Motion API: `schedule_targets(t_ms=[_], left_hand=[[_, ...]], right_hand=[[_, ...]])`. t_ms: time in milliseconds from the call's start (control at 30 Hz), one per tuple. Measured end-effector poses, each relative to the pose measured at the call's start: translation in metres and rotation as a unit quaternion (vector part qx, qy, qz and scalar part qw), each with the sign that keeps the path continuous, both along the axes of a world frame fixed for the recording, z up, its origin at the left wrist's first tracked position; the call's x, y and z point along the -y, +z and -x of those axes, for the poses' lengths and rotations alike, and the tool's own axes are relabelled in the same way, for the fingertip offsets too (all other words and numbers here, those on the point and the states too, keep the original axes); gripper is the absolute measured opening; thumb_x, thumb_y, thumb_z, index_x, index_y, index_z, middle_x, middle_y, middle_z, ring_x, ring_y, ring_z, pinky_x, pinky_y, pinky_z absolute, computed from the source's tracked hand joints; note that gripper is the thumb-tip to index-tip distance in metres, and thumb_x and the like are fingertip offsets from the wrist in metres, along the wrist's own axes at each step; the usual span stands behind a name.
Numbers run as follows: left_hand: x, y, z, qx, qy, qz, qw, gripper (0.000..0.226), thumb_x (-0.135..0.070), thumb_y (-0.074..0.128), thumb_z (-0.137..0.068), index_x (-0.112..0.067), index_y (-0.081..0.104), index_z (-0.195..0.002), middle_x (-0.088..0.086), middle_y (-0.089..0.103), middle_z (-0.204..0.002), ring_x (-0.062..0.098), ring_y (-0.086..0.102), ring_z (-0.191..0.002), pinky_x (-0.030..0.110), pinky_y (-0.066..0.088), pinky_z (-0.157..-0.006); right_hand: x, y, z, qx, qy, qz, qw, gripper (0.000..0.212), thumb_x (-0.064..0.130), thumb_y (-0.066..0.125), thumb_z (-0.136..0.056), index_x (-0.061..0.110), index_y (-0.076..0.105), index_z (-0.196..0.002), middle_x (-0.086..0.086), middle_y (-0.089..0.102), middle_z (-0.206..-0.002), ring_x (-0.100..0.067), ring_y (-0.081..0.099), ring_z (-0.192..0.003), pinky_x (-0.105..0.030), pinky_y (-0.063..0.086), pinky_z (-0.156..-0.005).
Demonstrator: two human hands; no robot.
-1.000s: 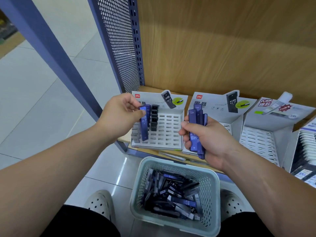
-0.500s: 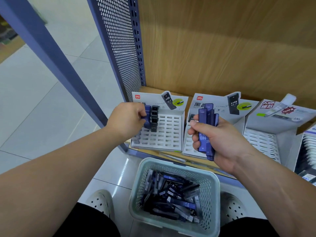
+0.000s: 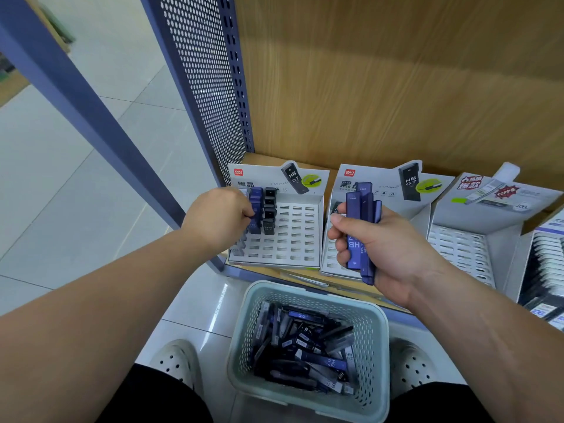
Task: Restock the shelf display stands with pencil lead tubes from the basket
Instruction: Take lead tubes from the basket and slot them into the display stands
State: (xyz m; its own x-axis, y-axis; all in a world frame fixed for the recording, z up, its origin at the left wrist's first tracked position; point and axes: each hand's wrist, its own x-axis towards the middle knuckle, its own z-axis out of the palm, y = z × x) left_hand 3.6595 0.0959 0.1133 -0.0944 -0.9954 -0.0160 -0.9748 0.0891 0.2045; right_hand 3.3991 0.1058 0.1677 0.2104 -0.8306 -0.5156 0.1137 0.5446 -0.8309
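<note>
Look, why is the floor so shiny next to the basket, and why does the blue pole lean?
Head view: light glares off the floor tile beside the basket; head view again, the wide-angle lens likely tilts the blue post.

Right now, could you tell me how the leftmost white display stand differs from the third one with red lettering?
The leftmost white cardboard display stand holds blue lead tubes and black tubes at its left; the third stand shows only empty slots. The leftmost header pictures a black HB 0.7 tube; the third's carries red lettering. The left hand pinches a blue tube at the leftmost; nothing touches the third. Both are white slotted trays.
</note>
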Motion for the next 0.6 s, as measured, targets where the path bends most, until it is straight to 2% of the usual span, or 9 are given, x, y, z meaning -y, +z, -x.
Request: schedule_targets(t_ms=[200, 333, 400, 433, 500, 533, 600], left_hand=[[-0.003, -0.005, 0.001, 0.027, -0.002, 0.012, 1.000, 0.021, -0.019, 0.062, -0.092, -0.020, 0.077, -0.107, 0.005, 0.061, -0.108, 0.026, 0.062, -0.093, 0.038, 0.054, -0.074], [-0.004, 0.006, 0.007, -0.038, 0.034, 0.051, 0.997, 0.018, -0.024, 0.069, -0.090, -0.021, 0.076, -0.106, 0.003, 0.064, -0.100, 0.024, 0.061, -0.092, 0.037, 0.053, -0.075], [-0.005, 0.017, 0.017, -0.141, 0.066, 0.060, 0.986, 0.013, -0.029, 0.071, -0.089, -0.022, 0.076, -0.100, -0.002, 0.068, -0.089, 0.016, 0.061, -0.086, 0.032, 0.051, -0.074], [-0.007, 0.024, 0.024, -0.228, 0.087, 0.043, 0.969, 0.009, -0.031, 0.072, -0.089, -0.025, 0.076, -0.095, -0.005, 0.069, -0.083, 0.011, 0.062, -0.079, 0.027, 0.051, -0.072], [-0.011, 0.039, 0.039, -0.424, 0.103, -0.046, 0.898, 0.008, -0.032, 0.071, -0.090, -0.026, 0.077, -0.087, -0.005, 0.071, -0.078, 0.005, 0.059, -0.065, 0.018, 0.048, -0.060], [-0.015, 0.046, 0.045, -0.488, 0.098, -0.090, 0.863, 0.010, -0.032, 0.071, -0.090, -0.025, 0.077, -0.087, -0.004, 0.071, -0.077, 0.006, 0.057, -0.059, 0.017, 0.046, -0.054], [-0.022, 0.055, 0.054, -0.542, 0.079, -0.143, 0.825, 0.009, -0.028, 0.074, -0.089, -0.019, 0.076, -0.090, 0.000, 0.070, -0.076, 0.008, 0.053, -0.054, 0.017, 0.042, -0.048]], right_hand=[[0.000, 0.000, 0.001, -0.002, 0.003, -0.002, 1.000, 0.024, 0.010, 0.072, -0.092, 0.010, 0.063, -0.113, -0.009, 0.070, -0.075, -0.013, 0.058, -0.057, -0.024, 0.048, -0.051], [0.000, 0.002, 0.001, 0.015, 0.014, -0.010, 1.000, 0.021, 0.012, 0.072, -0.092, 0.010, 0.064, -0.111, -0.009, 0.069, -0.075, -0.013, 0.058, -0.057, -0.025, 0.048, -0.051], [0.000, 0.003, 0.000, 0.030, 0.031, -0.020, 0.999, 0.020, 0.011, 0.072, -0.092, 0.010, 0.064, -0.110, -0.009, 0.069, -0.075, -0.013, 0.058, -0.057, -0.025, 0.048, -0.051], [-0.001, 0.004, -0.001, 0.034, 0.045, -0.025, 0.998, 0.019, 0.010, 0.072, -0.091, 0.010, 0.064, -0.109, -0.010, 0.068, -0.075, -0.014, 0.057, -0.057, -0.025, 0.048, -0.050], [-0.003, 0.006, -0.004, 0.037, 0.081, -0.034, 0.995, 0.019, 0.007, 0.072, -0.091, 0.011, 0.063, -0.108, -0.010, 0.067, -0.075, -0.015, 0.057, -0.058, -0.026, 0.048, -0.051], [-0.005, 0.007, -0.006, 0.040, 0.100, -0.038, 0.993, 0.020, 0.006, 0.071, -0.091, 0.011, 0.062, -0.108, -0.011, 0.067, -0.075, -0.016, 0.057, -0.058, -0.026, 0.048, -0.051], [-0.008, 0.009, -0.009, 0.040, 0.130, -0.043, 0.990, 0.020, 0.004, 0.070, -0.091, 0.010, 0.060, -0.107, -0.011, 0.067, -0.076, -0.016, 0.057, -0.058, -0.026, 0.048, -0.052]])
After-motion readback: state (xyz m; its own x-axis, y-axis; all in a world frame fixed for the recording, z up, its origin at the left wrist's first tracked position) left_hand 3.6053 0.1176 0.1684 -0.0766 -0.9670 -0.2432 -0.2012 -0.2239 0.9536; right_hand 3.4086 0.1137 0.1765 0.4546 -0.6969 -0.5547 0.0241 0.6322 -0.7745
